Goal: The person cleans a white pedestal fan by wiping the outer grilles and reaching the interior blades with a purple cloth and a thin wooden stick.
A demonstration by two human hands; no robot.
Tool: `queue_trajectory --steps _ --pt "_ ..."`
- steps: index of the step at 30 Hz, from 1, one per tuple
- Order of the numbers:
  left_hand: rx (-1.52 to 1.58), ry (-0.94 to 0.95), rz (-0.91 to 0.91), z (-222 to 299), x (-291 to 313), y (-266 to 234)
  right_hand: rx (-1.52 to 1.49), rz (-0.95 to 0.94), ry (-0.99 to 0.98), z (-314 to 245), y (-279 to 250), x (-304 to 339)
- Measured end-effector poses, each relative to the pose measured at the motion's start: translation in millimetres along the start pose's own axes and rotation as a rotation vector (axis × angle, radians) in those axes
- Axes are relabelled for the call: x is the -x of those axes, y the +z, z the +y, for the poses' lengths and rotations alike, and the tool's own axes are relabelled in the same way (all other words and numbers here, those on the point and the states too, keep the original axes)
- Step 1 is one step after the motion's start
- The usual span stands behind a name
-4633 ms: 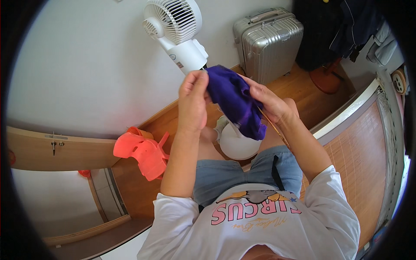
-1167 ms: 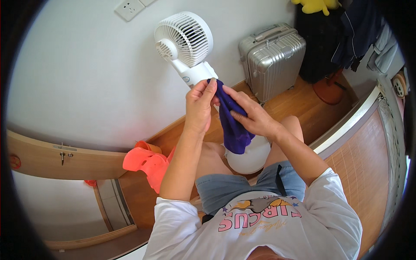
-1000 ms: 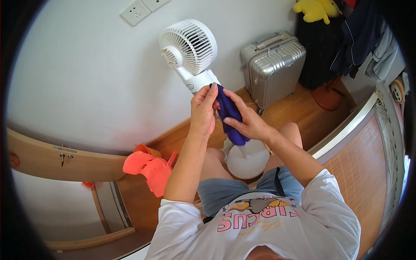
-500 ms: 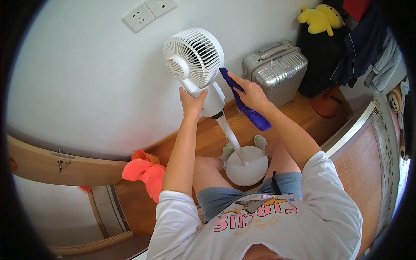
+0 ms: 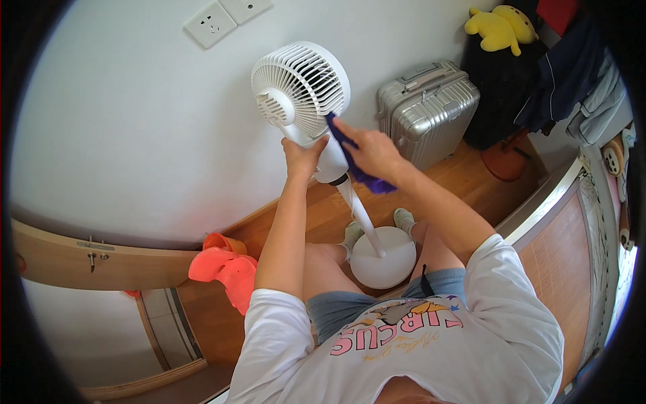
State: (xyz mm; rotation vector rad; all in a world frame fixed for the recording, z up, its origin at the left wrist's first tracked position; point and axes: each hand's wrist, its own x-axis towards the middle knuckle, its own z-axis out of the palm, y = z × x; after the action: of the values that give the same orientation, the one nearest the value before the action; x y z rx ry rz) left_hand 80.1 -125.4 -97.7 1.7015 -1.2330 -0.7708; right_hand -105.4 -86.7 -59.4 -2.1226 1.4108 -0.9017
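A white pedestal fan (image 5: 301, 87) stands upright between my legs, its round base on the floor by my feet. My left hand (image 5: 303, 158) grips the fan's neck just below the caged head, thumb on the near side. In my right hand (image 5: 372, 153) is a dark purple cloth (image 5: 363, 176), pinched under the fingers and pressed against the side of the neck at the lower edge of the cage. The cloth's lower end hangs beneath my palm.
Against the wall stands a silver suitcase (image 5: 431, 108). A yellow plush toy (image 5: 498, 30) sits on a dark item at the far right, beside hanging clothes (image 5: 572, 74). Left of my legs is a coral-red plastic seat-like object (image 5: 225, 273). A wall socket (image 5: 210, 25) is above left.
My right hand has moved left with the purple cloth, from beside the fan to against its neck. My left hand keeps its hold.
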Motion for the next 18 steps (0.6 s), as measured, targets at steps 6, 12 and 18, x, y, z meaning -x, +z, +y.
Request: queue_trajectory --steps 6,12,18 --pt "0.124 0.053 -0.179 15.6 10.4 -11.2 0.070 0.006 0.123 20.2 -15.7 -8.1" --pt "0.102 0.024 0.007 13.5 12.7 -1.6 -0.026 0.052 0.071 9.5 1.1 3.6" --pt "0.151 -0.023 -0.112 21.2 15.8 -9.9 -0.131 0.083 0.005 9.3 -23.3 10.7"
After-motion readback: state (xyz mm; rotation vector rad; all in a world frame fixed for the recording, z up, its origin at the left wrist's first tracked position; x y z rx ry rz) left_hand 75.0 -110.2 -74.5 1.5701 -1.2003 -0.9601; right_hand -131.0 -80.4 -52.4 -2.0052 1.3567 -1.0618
